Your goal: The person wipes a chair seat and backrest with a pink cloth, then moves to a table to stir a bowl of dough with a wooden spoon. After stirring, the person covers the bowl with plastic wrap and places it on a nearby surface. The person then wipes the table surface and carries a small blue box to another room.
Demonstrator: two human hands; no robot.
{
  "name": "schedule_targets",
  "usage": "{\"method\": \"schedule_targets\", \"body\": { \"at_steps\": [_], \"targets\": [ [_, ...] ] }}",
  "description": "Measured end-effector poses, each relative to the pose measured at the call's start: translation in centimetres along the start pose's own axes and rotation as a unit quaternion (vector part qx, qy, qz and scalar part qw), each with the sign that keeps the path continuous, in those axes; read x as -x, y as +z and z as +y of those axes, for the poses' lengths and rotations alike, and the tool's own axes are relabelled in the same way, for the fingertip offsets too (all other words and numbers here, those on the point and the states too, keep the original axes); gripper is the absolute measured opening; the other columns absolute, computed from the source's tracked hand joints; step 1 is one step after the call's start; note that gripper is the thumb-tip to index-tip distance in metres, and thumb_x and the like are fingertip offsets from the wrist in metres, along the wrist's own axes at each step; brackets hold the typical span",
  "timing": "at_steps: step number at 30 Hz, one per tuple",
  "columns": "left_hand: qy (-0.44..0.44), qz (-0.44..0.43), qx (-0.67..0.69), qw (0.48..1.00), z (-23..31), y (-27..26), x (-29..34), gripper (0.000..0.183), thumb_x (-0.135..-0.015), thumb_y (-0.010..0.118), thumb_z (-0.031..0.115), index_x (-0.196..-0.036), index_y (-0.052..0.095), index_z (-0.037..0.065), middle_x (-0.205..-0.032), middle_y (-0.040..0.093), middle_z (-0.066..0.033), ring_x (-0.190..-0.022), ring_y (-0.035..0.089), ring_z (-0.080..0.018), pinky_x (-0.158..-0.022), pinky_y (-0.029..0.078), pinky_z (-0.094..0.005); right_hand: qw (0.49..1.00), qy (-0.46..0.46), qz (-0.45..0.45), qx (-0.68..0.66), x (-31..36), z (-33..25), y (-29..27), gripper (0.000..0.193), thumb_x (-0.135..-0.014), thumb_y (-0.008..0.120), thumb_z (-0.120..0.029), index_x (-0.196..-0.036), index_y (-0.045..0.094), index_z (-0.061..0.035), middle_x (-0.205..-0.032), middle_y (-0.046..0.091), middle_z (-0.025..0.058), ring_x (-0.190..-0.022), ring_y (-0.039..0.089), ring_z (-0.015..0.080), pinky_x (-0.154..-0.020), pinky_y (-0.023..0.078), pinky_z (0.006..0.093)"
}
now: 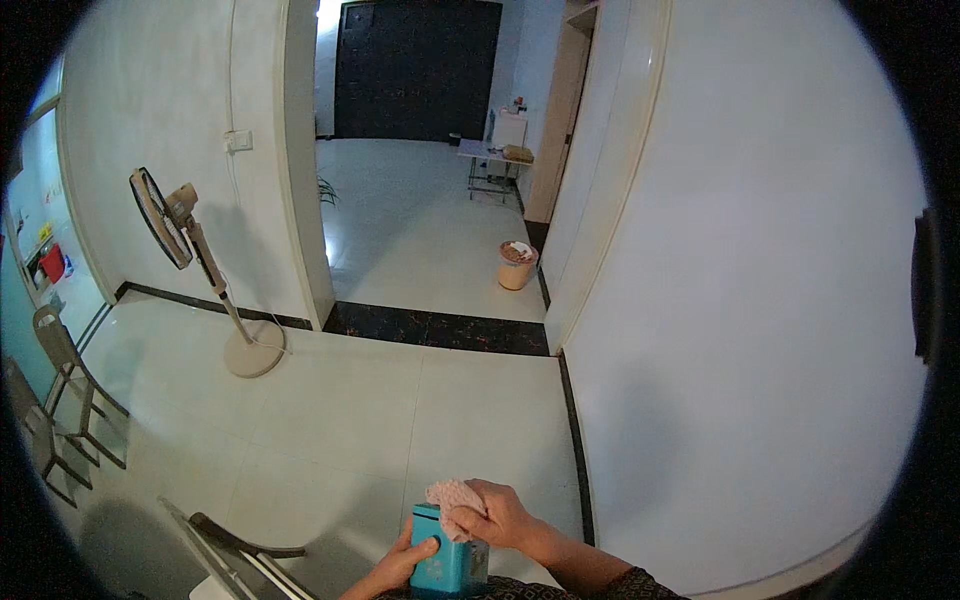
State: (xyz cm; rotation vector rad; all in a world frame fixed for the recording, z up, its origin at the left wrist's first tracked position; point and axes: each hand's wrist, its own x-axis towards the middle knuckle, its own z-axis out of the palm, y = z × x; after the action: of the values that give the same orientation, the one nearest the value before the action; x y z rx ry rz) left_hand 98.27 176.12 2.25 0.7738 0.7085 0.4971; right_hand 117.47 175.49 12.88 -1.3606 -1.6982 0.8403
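Close to my body, at the lower middle of the head view, my left hand (401, 560) grips a teal box (440, 570) by its left side, thumb across the front. The box looks like a small upright tin or case with a dark line near its top; what kind it is I cannot tell. My right hand (506, 517) is closed around a crumpled pale pink cloth (455, 494). That cloth presses against the upper right edge of the box. The lower part of the box has a clear or pale section at its right, partly hidden by my hand.
A beige standing fan (205, 235) is left of the doorway. Chairs (75, 375) line the left, and another chair (245, 540) is near me. A dark threshold (435, 328) crosses the doorway; beyond it are a bin (515, 272) and a small table (480, 150). A white wall (750, 300) rises at right.
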Motion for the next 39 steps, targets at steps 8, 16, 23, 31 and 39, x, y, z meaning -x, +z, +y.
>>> {"method": "schedule_targets", "body": {
  "at_steps": [8, 16, 23, 31, 39],
  "targets": [
    [0.061, 0.029, 0.043, 0.997, 7.1, -1.4, -11.9, 0.058, -0.078, 0.058, 0.025, -0.123, 0.027, 0.005, -0.108, 0.047, -0.0108, -0.094, 0.049, -0.0215, -0.077, 0.044, -0.0343, 0.925, 0.189, 0.108, -0.311, -11.4, 8.5, -1.4, 0.03, -0.09, 0.037, -0.027, -0.082, 0.052, -0.0012, -0.057, 0.043, -0.0006, -0.051, 0.04, 0.0071, -0.045, 0.032, 0.0231],
    [0.163, 0.084, -0.005, 0.983, 19.9, -1.9, -24.6, 0.073, -0.076, 0.062, 0.025, -0.129, 0.015, 0.009, -0.114, 0.041, -0.0151, -0.1, 0.046, -0.025, -0.078, 0.045, -0.0383, 0.963, 0.126, 0.081, -0.226, -21.8, 16.9, -4.5, 0.032, -0.09, 0.032, -0.019, -0.118, 0.028, -0.0014, -0.085, 0.047, 0.0068, -0.071, 0.044, 0.014, -0.064, 0.039, 0.0294],
    [0.264, 0.134, -0.118, 0.948, 27.9, -1.1, -36.5, 0.081, -0.072, 0.066, 0.03, -0.129, 0.012, 0.008, -0.114, 0.037, -0.0177, -0.099, 0.045, -0.027, -0.082, 0.042, -0.0402, 0.949, 0.134, 0.052, -0.28, -31.0, 19.6, -8.5, 0.044, -0.09, 0.032, -0.017, -0.129, 0.016, -0.0025, -0.102, 0.045, 0.0086, -0.086, 0.045, 0.0158, -0.073, 0.04, 0.0318],
    [0.388, 0.062, -0.331, 0.858, 32.7, -2.1, -52.6, 0.072, -0.08, 0.044, 0.014, -0.132, -0.003, 0.001, -0.122, 0.028, -0.0184, -0.107, 0.038, -0.0283, -0.091, 0.031, -0.0388, 0.932, 0.115, 0.183, -0.292, -44.2, 24.2, -19.4, 0.024, -0.09, 0.036, -0.023, -0.075, 0.042, -0.0059, -0.067, 0.041, -0.0016, -0.061, 0.036, 0.0077, -0.054, 0.033, 0.028],
    [0.154, 0.022, -0.054, 0.986, 36.8, -4.3, -64.7, 0.048, -0.077, 0.056, 0.02, -0.117, 0.034, 0.003, -0.1, 0.051, -0.0086, -0.093, 0.048, -0.02, -0.082, 0.04, -0.0366, 0.91, 0.119, 0.125, -0.378, -55.6, 31.2, -26.9, 0.024, -0.089, 0.041, -0.025, -0.086, 0.051, -0.0039, -0.078, 0.05, -0.0009, -0.073, 0.046, 0.009, -0.065, 0.039, 0.0243]
  ]
}}
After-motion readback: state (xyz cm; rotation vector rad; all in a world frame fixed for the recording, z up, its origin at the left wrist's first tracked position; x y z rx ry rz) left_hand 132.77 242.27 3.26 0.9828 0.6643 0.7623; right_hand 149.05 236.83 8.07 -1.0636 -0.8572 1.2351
